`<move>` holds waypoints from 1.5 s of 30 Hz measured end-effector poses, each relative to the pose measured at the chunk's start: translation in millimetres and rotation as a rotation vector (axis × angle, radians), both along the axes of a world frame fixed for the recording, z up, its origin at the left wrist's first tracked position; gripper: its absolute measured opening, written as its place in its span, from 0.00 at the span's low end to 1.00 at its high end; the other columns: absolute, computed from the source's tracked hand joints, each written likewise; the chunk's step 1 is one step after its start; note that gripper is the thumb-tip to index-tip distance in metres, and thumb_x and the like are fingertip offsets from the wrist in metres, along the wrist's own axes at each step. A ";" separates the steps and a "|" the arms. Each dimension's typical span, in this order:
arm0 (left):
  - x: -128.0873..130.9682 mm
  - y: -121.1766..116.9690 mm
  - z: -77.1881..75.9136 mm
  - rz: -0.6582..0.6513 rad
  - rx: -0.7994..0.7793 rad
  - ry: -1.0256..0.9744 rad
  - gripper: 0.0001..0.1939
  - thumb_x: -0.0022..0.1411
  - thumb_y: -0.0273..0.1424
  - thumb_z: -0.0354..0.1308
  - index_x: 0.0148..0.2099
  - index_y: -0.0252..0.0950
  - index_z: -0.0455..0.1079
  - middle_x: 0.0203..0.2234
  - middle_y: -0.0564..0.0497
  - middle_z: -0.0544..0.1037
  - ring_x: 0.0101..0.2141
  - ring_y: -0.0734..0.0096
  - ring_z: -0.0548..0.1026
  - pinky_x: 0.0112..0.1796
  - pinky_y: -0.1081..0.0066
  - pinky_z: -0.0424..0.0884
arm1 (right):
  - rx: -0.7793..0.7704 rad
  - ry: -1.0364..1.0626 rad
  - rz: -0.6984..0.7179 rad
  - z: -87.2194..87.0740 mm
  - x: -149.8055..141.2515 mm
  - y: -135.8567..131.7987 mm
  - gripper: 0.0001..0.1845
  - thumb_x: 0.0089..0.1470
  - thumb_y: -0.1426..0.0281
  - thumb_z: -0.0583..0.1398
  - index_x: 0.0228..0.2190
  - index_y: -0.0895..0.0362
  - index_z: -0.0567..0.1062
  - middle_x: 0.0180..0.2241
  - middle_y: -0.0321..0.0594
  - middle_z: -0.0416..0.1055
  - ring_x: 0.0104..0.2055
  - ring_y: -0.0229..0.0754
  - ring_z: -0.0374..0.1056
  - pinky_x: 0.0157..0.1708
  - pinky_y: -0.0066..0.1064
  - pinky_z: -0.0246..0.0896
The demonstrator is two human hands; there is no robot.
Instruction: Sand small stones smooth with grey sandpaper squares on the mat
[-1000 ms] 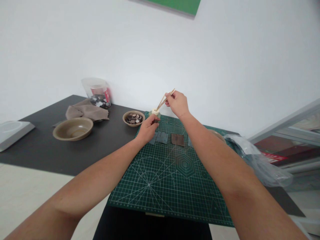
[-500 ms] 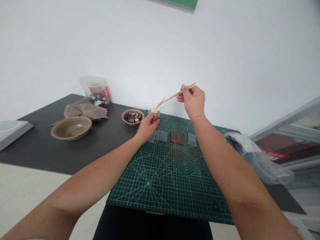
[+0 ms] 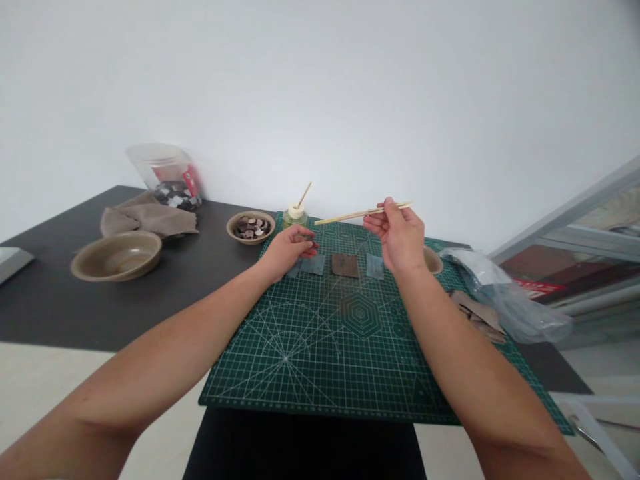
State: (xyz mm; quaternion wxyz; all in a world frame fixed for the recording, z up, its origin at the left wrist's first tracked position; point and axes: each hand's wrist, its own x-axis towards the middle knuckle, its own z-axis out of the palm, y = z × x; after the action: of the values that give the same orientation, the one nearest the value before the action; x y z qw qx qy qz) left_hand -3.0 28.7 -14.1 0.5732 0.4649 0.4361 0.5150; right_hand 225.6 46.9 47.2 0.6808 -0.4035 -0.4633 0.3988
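The right hand (image 3: 400, 237) is pinching slender wooden sticks (image 3: 353, 215), its fingers closing narrowly near their far ends; the exact number is remaining uncertain. Their free tip is pointing leftward, lying just beside the left hand (image 3: 287, 252) and apart from the glass bottle (image 3: 291, 219). As for progress, these sticks appear to be fully out, while a single stick (image 3: 305, 194) is standing tilted in the bottle's opening, seemingly the part left. The left hand's fingers are covering the lower bottle; whether they are gripping it cannot be told. Brown square (image 3: 345, 265) and blue squares (image 3: 313, 265) are lying flat in a row on the cutting mat (image 3: 300, 387).

Regarding room, the mat's grid is showing broadly between the row and its near edge, which appears to be projecting past the table (image 3: 185, 293). The wall (image 3: 320, 100) is bounding movement behind the bottle; a bowl of pieces (image 3: 231, 232) is standing near its left, and a plastic bag (image 3: 520, 300) is crowding the mat's right margin.
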 end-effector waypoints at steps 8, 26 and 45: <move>1.5 -5.3 0.4 -0.089 -0.049 -0.006 0.17 0.49 0.21 0.73 0.42 0.36 0.77 0.32 0.50 0.86 0.32 0.69 0.83 0.39 0.67 0.81 | -0.170 0.236 0.096 -34.4 20.9 -22.5 0.18 0.53 0.59 0.79 0.31 0.54 0.79 0.28 0.35 0.83 0.32 0.37 0.82 0.34 0.24 0.82; 3.5 -8.2 -0.2 0.092 0.241 0.082 0.19 0.43 0.29 0.78 0.38 0.36 0.77 0.26 0.56 0.79 0.28 0.72 0.77 0.35 0.70 0.74 | -0.237 0.252 0.089 -44.2 32.9 -20.5 0.19 0.47 0.60 0.81 0.28 0.56 0.81 0.27 0.35 0.82 0.30 0.36 0.80 0.35 0.25 0.80; 8.1 -17.6 4.2 -0.021 0.188 0.234 0.18 0.46 0.32 0.77 0.40 0.36 0.78 0.25 0.55 0.81 0.29 0.69 0.79 0.36 0.67 0.74 | -0.253 0.221 0.104 -47.5 32.0 -21.8 0.18 0.48 0.59 0.80 0.29 0.55 0.81 0.28 0.36 0.82 0.31 0.37 0.79 0.35 0.26 0.80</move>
State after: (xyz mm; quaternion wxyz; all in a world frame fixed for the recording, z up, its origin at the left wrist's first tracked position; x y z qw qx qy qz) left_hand 5.1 11.1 -9.9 0.4778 0.5777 0.4450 0.4898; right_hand 257.7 25.1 -0.3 0.6499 -0.4153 -0.3520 0.5303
